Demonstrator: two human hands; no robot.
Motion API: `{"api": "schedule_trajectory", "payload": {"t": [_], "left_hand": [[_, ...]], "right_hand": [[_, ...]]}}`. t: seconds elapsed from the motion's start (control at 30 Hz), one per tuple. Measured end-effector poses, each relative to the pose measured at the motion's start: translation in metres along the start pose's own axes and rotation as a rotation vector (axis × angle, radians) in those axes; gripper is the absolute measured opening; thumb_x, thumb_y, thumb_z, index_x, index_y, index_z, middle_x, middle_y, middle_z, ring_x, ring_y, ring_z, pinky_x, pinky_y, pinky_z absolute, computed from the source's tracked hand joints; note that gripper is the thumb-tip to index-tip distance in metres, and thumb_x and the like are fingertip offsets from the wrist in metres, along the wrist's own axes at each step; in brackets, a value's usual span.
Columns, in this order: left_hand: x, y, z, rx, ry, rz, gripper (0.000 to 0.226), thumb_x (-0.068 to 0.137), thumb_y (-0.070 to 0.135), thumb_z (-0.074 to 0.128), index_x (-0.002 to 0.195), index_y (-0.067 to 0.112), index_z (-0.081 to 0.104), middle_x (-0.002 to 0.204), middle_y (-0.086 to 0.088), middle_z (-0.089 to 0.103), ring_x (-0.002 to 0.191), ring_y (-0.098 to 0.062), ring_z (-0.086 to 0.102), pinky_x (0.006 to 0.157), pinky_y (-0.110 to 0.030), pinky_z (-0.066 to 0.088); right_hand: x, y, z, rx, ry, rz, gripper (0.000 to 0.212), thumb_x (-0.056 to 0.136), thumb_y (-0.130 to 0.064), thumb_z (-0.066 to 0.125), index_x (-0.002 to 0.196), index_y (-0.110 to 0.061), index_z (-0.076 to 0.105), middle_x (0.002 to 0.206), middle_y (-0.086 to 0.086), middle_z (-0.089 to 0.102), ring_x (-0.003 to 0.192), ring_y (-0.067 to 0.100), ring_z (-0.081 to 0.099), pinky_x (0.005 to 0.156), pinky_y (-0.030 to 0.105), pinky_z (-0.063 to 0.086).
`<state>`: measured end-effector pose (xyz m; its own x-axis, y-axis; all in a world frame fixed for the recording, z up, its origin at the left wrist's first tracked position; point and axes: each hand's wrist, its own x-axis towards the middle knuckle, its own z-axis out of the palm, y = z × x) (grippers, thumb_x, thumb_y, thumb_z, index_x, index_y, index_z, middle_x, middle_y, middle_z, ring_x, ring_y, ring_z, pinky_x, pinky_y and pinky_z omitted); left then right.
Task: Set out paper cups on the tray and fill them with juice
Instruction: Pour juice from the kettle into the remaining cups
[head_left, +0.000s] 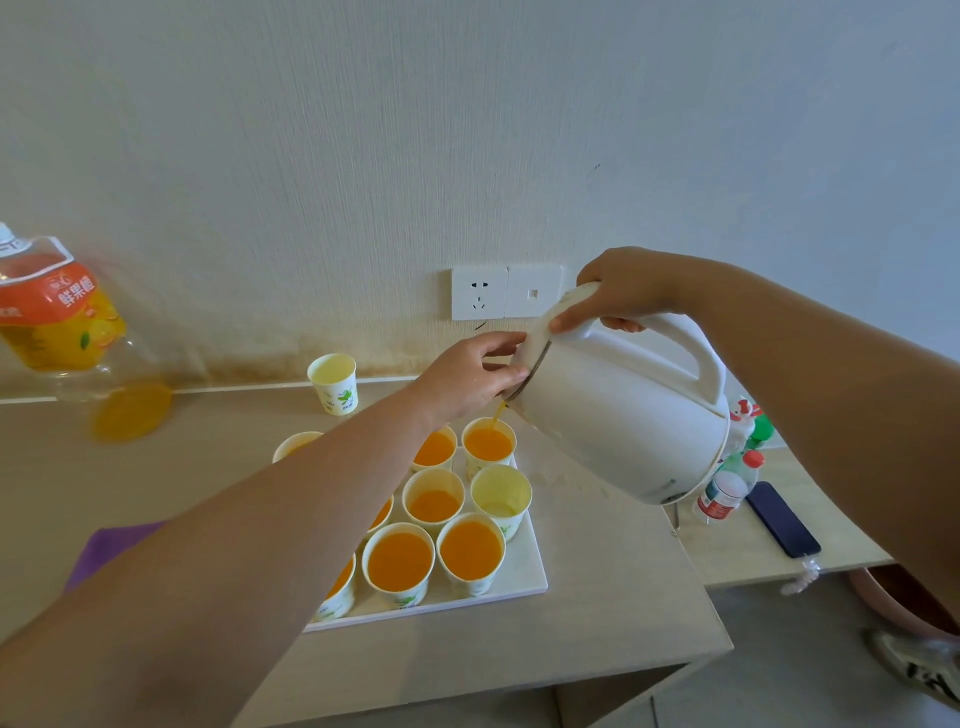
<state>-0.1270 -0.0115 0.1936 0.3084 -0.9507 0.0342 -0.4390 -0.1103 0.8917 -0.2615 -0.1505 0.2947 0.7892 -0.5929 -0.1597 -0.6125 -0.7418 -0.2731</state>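
Now the right grip (623, 291) clasps the handle of the white plastic kettle (623, 415), the left grip (467, 379) pinches its lid (540, 332), and juice (497, 413) streams into the nearly full paper cup (488, 444) at the far right corner of the flat white tray (519, 577); tilt back soon.

White kettle (623, 415) pouring juice, cups (400, 564) on tray (530, 566)

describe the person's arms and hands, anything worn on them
Both arms are bare along all that shows, with no sleeve in view. The left hand and the right hand are bare too: no gloves, and no watch, bracelet or ring visible on either wrist or on the fingers that show.
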Motion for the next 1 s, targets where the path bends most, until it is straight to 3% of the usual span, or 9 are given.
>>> {"api": "schedule_trajectory", "payload": {"t": [0.17, 0.27, 0.47, 0.53, 0.73, 0.9, 1.0], "left_hand": [[-0.003, -0.003, 0.001, 0.016, 0.003, -0.005, 0.044, 0.090, 0.024, 0.063, 0.134, 0.024, 0.053, 0.130, 0.008, 0.059, 0.118, -0.010, 0.055, 0.103, -0.033, 0.045], [-0.006, -0.003, 0.001, 0.010, 0.009, 0.008, 0.041, 0.091, 0.023, 0.063, 0.131, 0.025, 0.056, 0.122, 0.012, 0.060, 0.113, -0.008, 0.057, 0.097, -0.026, 0.047], [-0.009, 0.004, -0.004, 0.067, 0.029, 0.045, 0.044, 0.090, 0.025, 0.063, 0.133, 0.024, 0.054, 0.128, 0.010, 0.056, 0.111, -0.005, 0.055, 0.072, -0.002, 0.043], [-0.011, 0.007, -0.005, 0.070, 0.031, 0.055, 0.045, 0.090, 0.027, 0.064, 0.133, 0.024, 0.054, 0.129, 0.010, 0.056, 0.112, -0.006, 0.055, 0.075, -0.004, 0.044], [-0.022, 0.011, -0.002, 0.088, 0.009, 0.082, 0.048, 0.089, 0.027, 0.065, 0.135, 0.024, 0.052, 0.131, 0.005, 0.058, 0.113, -0.013, 0.058, 0.095, -0.030, 0.050], [-0.032, 0.009, 0.003, 0.036, -0.029, 0.041, 0.050, 0.087, 0.027, 0.067, 0.135, 0.026, 0.052, 0.127, 0.003, 0.059, 0.110, -0.014, 0.060, 0.094, -0.033, 0.052], [-0.038, 0.007, 0.006, 0.031, -0.053, 0.025, 0.051, 0.086, 0.027, 0.068, 0.135, 0.026, 0.051, 0.128, 0.005, 0.058, 0.108, -0.012, 0.060, 0.086, -0.023, 0.052]], "right_hand": [[-0.002, 0.012, 0.009, 0.069, -0.012, -0.014, 0.042, 0.078, -0.052, 0.068, 0.072, -0.012, 0.056, 0.051, 0.000, 0.057, 0.049, 0.015, 0.050, 0.063, 0.028, 0.040], [-0.003, 0.021, 0.014, 0.146, -0.020, -0.015, 0.040, 0.078, -0.050, 0.069, 0.072, -0.012, 0.056, 0.051, -0.001, 0.056, 0.049, 0.014, 0.048, 0.064, 0.028, 0.039], [-0.007, 0.029, 0.017, 0.249, 0.003, -0.033, 0.041, 0.075, -0.051, 0.069, 0.077, -0.011, 0.060, 0.053, -0.002, 0.058, 0.050, 0.012, 0.050, 0.067, 0.027, 0.043], [-0.010, 0.028, 0.014, 0.248, 0.015, -0.042, 0.040, 0.076, -0.051, 0.069, 0.076, -0.012, 0.060, 0.052, -0.003, 0.058, 0.049, 0.012, 0.050, 0.066, 0.027, 0.043], [-0.022, 0.016, 0.005, 0.147, 0.010, -0.056, 0.041, 0.075, -0.053, 0.069, 0.073, -0.013, 0.058, 0.053, -0.002, 0.059, 0.051, 0.013, 0.051, 0.068, 0.030, 0.042], [-0.031, 0.011, 0.006, 0.099, -0.046, -0.038, 0.045, 0.074, -0.056, 0.068, 0.077, -0.012, 0.060, 0.059, 0.004, 0.061, 0.052, 0.014, 0.051, 0.068, 0.030, 0.043], [-0.036, 0.009, 0.011, 0.082, -0.086, -0.031, 0.045, 0.073, -0.056, 0.068, 0.077, -0.011, 0.060, 0.059, 0.004, 0.060, 0.050, 0.012, 0.050, 0.068, 0.030, 0.043]]}}
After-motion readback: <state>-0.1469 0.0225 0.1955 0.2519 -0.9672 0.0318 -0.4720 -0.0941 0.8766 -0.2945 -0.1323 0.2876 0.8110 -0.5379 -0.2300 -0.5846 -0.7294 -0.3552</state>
